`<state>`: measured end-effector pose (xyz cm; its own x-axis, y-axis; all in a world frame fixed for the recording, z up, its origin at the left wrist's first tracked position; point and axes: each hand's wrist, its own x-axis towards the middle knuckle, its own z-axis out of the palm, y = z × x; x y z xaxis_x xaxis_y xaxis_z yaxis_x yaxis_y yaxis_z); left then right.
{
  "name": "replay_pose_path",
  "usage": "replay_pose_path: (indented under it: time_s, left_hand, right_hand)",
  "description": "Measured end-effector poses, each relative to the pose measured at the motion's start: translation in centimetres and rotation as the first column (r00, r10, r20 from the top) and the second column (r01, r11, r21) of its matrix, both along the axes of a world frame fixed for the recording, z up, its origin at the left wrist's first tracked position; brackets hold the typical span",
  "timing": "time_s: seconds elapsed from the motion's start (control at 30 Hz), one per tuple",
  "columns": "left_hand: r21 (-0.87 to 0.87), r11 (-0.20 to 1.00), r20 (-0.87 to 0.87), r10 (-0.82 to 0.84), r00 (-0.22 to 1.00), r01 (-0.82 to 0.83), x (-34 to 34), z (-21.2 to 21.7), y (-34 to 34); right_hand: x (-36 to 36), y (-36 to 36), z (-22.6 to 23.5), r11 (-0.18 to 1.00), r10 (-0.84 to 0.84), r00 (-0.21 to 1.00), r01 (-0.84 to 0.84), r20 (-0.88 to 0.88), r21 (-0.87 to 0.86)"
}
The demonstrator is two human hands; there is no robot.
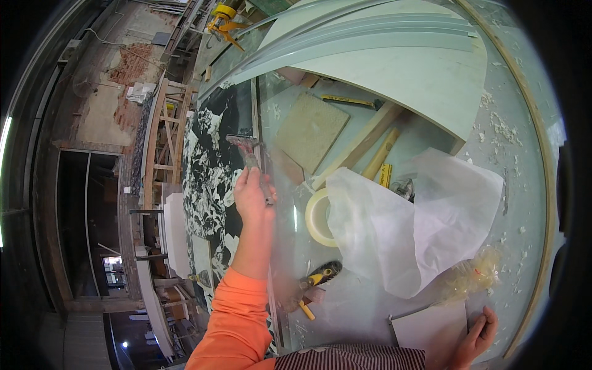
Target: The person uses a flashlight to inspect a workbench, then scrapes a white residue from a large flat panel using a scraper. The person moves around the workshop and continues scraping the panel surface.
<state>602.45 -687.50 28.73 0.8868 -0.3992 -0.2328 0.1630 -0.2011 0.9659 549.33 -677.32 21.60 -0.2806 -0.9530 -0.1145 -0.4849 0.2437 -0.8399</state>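
My left hand (250, 190), at the end of an orange sleeve, is closed round the handle of a scraper (244, 143) with a wide flat head. The head rests by the edge of a black panel (237, 111) strewn with curled white shavings. At the lower right, my right hand (478, 336) lies with loosely bent fingers beside a pale square board (433, 325); I see nothing in it. Between the hands are a roll of cream tape (316, 217), a crumpled white sheet (401, 228) and a yellow-and-black hand tool (319, 275).
Long grey strips (382, 32) lie across a large white board (407, 74) at the far side. Nearer are a beige tile (313, 131), a wooden batten (361, 145), a yellow cutter (348, 100) and a clear crumpled bag (472, 274). A yellow caulking gun (223, 24) sits far left.
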Motion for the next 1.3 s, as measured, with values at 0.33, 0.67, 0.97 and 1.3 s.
replay_pose_path:
  time_s: [0.33, 0.67, 0.97, 1.3]
  left_hand:
    - [-0.021, 1.0, -0.063, 0.02, 0.998, -0.021, 0.5, 0.6, -0.5]
    - [-0.053, 0.998, -0.057, 0.025, 0.998, -0.028, 1.8, 0.9, -2.9]
    - [-0.032, 0.999, -0.061, 0.035, 0.998, -0.037, 3.7, 0.4, -5.8]
    - [-0.017, 1.0, 0.008, -0.019, 1.0, 0.019, 0.1, 1.2, 0.2]
  right_hand:
    - [0.3, -0.3, 1.3, 0.997, 0.078, 0.995, -0.077, -0.055, 0.011]
    - [0.4, -0.4, 1.3, 0.997, 0.079, 0.994, -0.08, -0.072, -0.007]
    - [0.8, -0.5, 1.8, 0.998, 0.037, 0.998, -0.034, -0.055, 0.048]
    - [0.6, -0.4, 1.7, 0.998, 0.063, 0.996, -0.062, -0.057, 0.026]
